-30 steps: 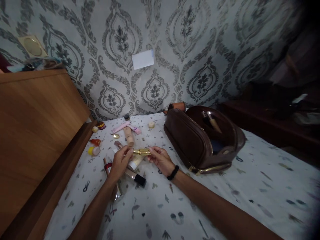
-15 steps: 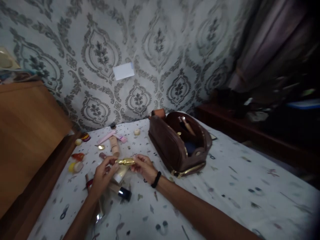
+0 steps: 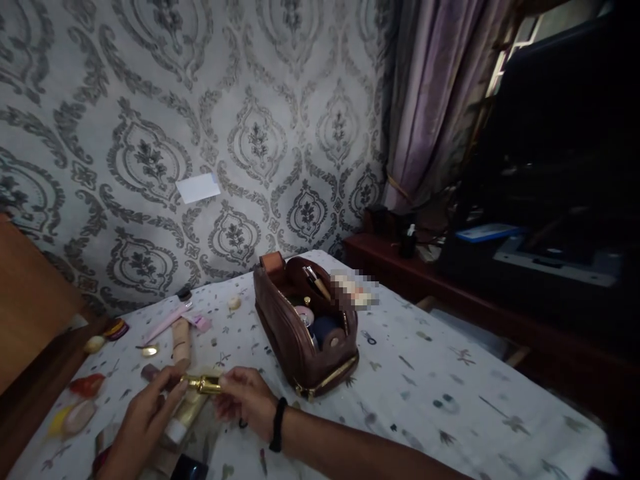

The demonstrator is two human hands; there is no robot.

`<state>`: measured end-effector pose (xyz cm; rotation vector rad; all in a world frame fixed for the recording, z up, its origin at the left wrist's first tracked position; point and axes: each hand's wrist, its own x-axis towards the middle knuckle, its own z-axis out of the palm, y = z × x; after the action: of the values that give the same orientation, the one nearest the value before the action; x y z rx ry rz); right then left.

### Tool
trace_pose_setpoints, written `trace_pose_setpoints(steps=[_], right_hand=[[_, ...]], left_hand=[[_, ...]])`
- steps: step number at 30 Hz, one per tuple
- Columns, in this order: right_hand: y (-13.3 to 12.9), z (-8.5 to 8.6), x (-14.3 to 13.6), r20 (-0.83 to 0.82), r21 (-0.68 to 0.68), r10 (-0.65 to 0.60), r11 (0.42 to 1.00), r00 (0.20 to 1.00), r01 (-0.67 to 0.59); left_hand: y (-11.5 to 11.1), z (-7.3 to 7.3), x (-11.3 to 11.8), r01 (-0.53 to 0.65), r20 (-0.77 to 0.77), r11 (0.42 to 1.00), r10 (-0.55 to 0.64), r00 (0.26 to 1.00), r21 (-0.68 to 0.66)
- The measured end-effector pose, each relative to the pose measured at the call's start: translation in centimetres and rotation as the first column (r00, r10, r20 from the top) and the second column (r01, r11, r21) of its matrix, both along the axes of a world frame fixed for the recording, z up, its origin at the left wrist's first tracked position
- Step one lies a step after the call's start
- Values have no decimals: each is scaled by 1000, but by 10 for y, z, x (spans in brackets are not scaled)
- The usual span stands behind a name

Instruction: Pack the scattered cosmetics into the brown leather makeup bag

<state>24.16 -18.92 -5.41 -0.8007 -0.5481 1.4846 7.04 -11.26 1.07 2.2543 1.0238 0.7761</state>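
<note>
A shiny gold lipstick tube (image 3: pixel 201 384) is held level between my two hands. The fingertips of my left hand (image 3: pixel 145 413) pinch its left end, and my right hand (image 3: pixel 250 398) grips its right end. A narrower section shows mid-tube; whether the cap is loose I cannot tell. Just under the hands lies a cream tube with a white cap (image 3: pixel 177 430). Behind them is a beige tube (image 3: pixel 181 341). To the right stands a brown zip bag (image 3: pixel 277 333), open at the top, with brushes (image 3: pixel 317 281) and a dark blue item (image 3: pixel 326 331) inside.
Pink tubes (image 3: pixel 167 322), a small gold item (image 3: pixel 150 350), an orange item (image 3: pixel 87 385) and a yellow item (image 3: pixel 60 421) lie left on the patterned cloth (image 3: pixel 420 413). A dark-capped bottle (image 3: pixel 189 468) is at the bottom edge. A wooden cabinet (image 3: pixel 35 300) borders the left.
My view has turned to the right, so the bag, cosmetics and hands sit further left and lower. Both hands still hold the lipstick tube. More of the bag's contents shows.
</note>
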Motion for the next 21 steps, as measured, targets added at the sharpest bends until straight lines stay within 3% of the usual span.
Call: trace_pose_setpoints(steps=[10, 14, 17, 21], right_hand=[[-22, -10, 21, -215, 42, 52, 998, 975, -44], [-22, -10, 25, -302, 42, 64, 998, 951, -54], [-21, -9, 26, -318, 38, 98, 995, 943, -91], [-21, -10, 25, -329, 35, 103, 995, 939, -97]], left_hand=[[-22, 28, 34, 116, -118, 991, -108, 987, 64], [-27, 42, 41, 83, -121, 992, -72, 990, 91], [-30, 62, 45, 64, -118, 994, -54, 992, 85], [-42, 99, 63, 45, -11, 997, -44, 999, 59]])
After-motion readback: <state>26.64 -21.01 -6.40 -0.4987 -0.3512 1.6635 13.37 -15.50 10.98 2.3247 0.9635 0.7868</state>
